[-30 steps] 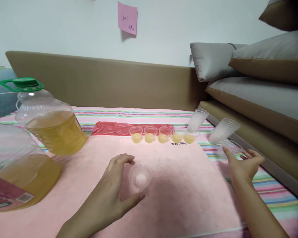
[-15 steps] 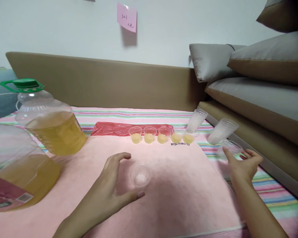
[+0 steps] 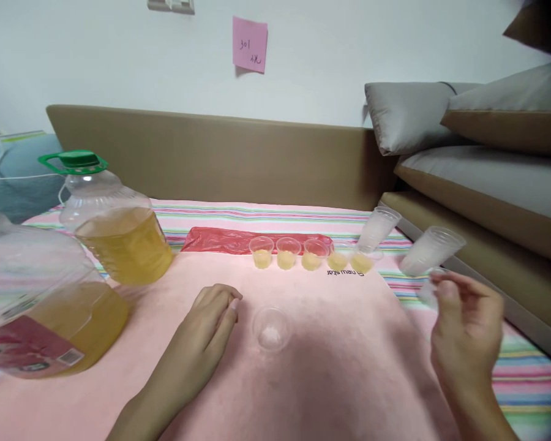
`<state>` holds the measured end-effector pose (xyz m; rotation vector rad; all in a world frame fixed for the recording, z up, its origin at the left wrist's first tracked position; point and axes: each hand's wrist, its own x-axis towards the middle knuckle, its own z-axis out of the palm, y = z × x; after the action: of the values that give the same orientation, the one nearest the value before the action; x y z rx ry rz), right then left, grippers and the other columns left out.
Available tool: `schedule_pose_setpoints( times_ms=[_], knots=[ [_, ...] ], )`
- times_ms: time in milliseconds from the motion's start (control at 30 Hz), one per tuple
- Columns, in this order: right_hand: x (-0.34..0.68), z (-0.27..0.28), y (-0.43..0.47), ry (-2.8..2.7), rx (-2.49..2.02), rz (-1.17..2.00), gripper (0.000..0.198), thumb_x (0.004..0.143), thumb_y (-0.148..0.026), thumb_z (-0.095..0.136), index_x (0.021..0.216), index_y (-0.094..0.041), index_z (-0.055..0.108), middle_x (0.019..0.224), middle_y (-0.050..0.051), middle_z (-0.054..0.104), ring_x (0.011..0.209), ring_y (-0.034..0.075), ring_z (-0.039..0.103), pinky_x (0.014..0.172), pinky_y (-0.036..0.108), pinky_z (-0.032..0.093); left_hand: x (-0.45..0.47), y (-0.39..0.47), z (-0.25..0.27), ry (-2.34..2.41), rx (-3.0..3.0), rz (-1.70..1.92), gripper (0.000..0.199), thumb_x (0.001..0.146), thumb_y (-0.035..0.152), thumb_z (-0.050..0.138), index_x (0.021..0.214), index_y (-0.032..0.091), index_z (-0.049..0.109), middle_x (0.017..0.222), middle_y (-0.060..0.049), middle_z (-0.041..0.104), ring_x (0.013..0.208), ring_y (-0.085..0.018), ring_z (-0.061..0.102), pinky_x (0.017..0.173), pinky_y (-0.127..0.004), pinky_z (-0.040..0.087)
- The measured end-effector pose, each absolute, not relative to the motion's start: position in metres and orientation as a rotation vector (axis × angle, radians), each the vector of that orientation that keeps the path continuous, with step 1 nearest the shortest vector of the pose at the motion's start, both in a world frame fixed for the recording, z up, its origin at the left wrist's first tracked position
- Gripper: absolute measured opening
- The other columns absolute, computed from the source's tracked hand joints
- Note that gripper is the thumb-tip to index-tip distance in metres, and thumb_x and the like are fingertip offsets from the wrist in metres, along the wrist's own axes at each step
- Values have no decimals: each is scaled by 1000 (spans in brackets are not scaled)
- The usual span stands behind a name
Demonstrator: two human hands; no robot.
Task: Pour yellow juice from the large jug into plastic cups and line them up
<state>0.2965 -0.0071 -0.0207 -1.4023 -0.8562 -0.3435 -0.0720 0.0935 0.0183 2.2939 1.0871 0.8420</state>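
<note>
A clear plastic cup [image 3: 270, 331] with no drink visible in it stands on the pink towel [image 3: 330, 380]. Just left of that cup, my left hand [image 3: 206, 327] is closed, thumb against the curled fingers, with nothing seen in it. Over at the right, my right hand [image 3: 471, 324] is closed in a pinch on another clear plastic cup [image 3: 426, 294], whose far side the fingers partly hide. Several cups of yellow drink [image 3: 286, 257] form a row farther back.
Two big bottles of yellow liquid, one green-capped [image 3: 126, 245] and one nearer [image 3: 87, 312], stand at left. Two leaning stacks of cups [image 3: 379, 229] are at right, beside piled cushions [image 3: 491, 177]. A red plastic bag [image 3: 215, 241] lies behind the row.
My left hand has closed its spread fingers and drawn away from the towel's near cup. The right hand has pinched the other cup and turned, moving it slightly left. The view has shifted left.
</note>
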Motion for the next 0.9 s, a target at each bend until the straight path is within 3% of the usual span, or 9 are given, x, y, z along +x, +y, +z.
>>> schedule_pose_setpoints(
  times_ms=[133,300,433,633,900],
  knots=[
    [221,-23,1,-1278,-1313,6,32,108,-49,64,124,-22,62,119,9,62,106,29,61,92,42,49,-81,97,13,1230,2371,662,23,103,32,40,109,25,61,112,-7,66,106,-29,62,91,-47,53],
    [162,-35,2,-1577,-1286,212,60,103,-65,73,140,-24,51,134,9,53,117,30,55,94,41,54,-86,96,10,1148,2335,473,23,97,35,58,118,30,63,115,-3,70,102,-26,66,87,-41,54],
    [141,-44,1,-1558,-1271,239,61,104,-66,70,143,-25,47,136,8,50,121,30,52,99,43,53,-80,91,13,1119,2292,350,29,91,43,71,117,31,66,110,0,71,93,-24,68,76,-34,52],
    [143,-48,1,-1489,-1313,274,56,101,-58,77,139,-28,50,132,5,54,119,29,53,99,42,52,-65,90,11,1135,2267,347,30,87,50,75,106,27,69,105,0,70,92,-24,66,72,-33,46],
    [155,-49,-1,-1497,-1320,331,59,99,-48,81,142,-30,47,133,4,54,120,28,53,103,42,51,-57,89,7,1145,2235,337,23,89,41,75,101,23,67,100,0,68,88,-21,61,74,-32,41]
  ],
)
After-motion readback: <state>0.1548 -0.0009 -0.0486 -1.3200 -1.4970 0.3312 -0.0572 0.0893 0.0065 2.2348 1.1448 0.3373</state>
